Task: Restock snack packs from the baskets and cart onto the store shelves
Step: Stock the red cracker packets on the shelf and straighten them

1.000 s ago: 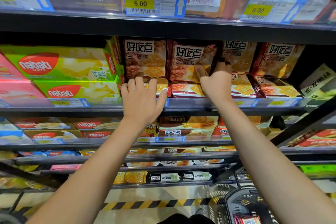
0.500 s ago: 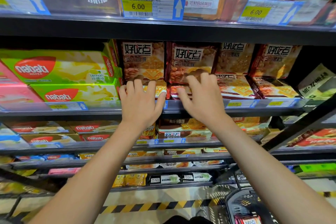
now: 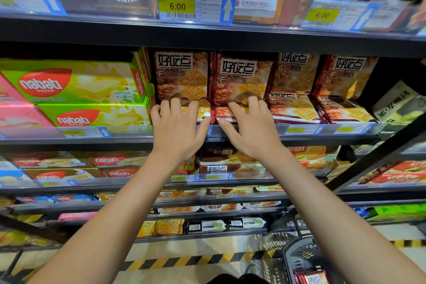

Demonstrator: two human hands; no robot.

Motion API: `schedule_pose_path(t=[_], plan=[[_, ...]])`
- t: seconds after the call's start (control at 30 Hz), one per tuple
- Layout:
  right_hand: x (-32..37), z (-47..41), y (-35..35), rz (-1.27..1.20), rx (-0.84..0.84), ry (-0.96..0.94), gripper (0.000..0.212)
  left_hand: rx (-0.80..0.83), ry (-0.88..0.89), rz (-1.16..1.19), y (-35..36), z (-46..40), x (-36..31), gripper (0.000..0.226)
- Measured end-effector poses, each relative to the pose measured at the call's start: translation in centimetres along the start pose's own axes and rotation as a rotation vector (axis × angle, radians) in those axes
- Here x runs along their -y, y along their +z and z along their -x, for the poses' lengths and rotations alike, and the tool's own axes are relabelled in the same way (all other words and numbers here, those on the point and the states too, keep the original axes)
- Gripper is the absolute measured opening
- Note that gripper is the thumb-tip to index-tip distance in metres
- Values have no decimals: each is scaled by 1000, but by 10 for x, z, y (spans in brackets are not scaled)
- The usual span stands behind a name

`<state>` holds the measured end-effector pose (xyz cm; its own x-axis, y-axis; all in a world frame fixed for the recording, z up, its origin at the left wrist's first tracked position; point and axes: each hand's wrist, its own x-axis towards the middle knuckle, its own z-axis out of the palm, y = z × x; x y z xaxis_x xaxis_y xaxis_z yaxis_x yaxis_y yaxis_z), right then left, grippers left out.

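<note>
Red-brown snack packs [image 3: 182,76] stand in a row at the front edge of the middle shelf [image 3: 299,138], with more lying flat beneath them, and both hands press on them with fingers spread and straight, gripping nothing. Left hand [image 3: 176,131] rests on the pack at the row's left end, right hand [image 3: 251,131] on the neighbouring pack [image 3: 239,78], thumbs almost meeting. Green wafer boxes [image 3: 76,85] fill the shelf's left side, and a dark basket [image 3: 304,258] sits on the floor at lower right.

4 red-brown snack packs [image 3: 239,76] stand upright on flat ones along the shelf [image 3: 299,137].
</note>
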<state>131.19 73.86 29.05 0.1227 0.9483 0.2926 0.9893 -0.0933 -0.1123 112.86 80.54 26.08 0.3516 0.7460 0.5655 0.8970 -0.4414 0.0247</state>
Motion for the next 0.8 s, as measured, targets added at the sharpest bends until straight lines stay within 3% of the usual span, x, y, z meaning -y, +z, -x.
schedule_pose_path(t=[0.43,0.8], plan=[[-17,41,-9,-82,13,17,70,151,48,75,-16,20,-31,62],[-83,130,-32,-67,59,157,66,240,151,154,-31,53,-144,64]])
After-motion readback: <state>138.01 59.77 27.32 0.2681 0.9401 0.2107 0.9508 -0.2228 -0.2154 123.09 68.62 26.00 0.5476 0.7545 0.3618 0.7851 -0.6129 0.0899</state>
